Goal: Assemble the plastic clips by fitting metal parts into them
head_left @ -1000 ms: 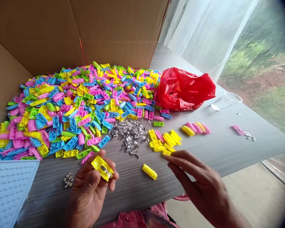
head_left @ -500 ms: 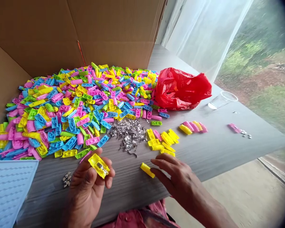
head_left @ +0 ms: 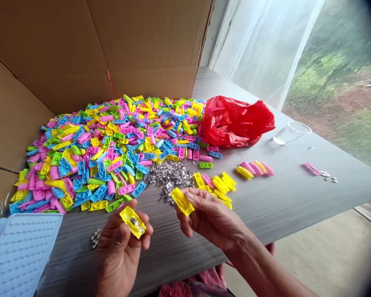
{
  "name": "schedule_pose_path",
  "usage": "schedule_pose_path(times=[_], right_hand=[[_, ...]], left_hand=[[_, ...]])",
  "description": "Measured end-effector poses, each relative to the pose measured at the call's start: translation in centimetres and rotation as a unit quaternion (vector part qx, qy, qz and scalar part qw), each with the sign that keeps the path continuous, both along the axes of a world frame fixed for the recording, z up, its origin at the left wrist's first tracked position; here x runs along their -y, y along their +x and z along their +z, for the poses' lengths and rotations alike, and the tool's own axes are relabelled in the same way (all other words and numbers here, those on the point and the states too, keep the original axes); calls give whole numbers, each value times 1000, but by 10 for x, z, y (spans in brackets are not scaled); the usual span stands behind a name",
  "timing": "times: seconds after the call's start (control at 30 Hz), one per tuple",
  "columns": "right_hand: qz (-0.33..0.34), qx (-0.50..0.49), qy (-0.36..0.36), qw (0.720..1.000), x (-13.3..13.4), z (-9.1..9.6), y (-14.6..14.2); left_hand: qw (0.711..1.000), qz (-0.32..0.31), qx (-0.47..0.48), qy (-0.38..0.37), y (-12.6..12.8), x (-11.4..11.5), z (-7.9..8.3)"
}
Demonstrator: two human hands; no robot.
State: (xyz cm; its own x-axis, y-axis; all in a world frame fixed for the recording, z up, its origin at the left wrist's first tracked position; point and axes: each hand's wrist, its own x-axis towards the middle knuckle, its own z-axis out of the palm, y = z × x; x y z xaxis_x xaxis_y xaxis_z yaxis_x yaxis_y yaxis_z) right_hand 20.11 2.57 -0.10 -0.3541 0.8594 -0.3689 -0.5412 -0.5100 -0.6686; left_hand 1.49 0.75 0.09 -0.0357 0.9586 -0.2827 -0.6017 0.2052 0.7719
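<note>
My left hand point(head_left: 122, 247) grips a yellow plastic shell half point(head_left: 132, 222), hollow side up, with small metal parts seated inside it. Across from it, my right hand point(head_left: 208, 216) pinches another yellow shell point(head_left: 182, 202) between thumb and fingers, its hollow face turned toward me. The two shells are apart. Behind my right hand lies a cluster of yellow shells point(head_left: 221, 184) with a pink one among them. A heap of thin metal clips point(head_left: 168, 175) sits just beyond both hands. Beside my left wrist is a small group of round button cells point(head_left: 95, 238).
A large pile of coloured shells point(head_left: 92, 152) lies against a cardboard box point(head_left: 151, 45). Right of it are a red plastic bag point(head_left: 238, 123), a clear cup point(head_left: 292, 132), a row of closed pieces point(head_left: 255, 169) and a pink piece point(head_left: 312, 169). A blue tray point(head_left: 24, 251) stands at left.
My right hand has picked up the yellow shell from the table and brought it up and left, nearer my left hand. My left hand still holds its shell. The view has shifted slightly.
</note>
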Motion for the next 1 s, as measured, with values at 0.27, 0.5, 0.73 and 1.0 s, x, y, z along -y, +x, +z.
schedule_pose_path(times=[0.27,0.5,0.73,1.0], right_hand=[[-1,-33,20,999,-4,3,-21],[-96,337,386,853,14,28,-25],[-64,455,523,718,21,30,-28],[-46,470,536,700,19,23,-31]], left_hand=[[1000,5,4,25,2,3,3],[997,-36,31,55,13,8,-2],[995,-43,-10,95,9,11,-3],[964,18,-195,178,2,8,5]])
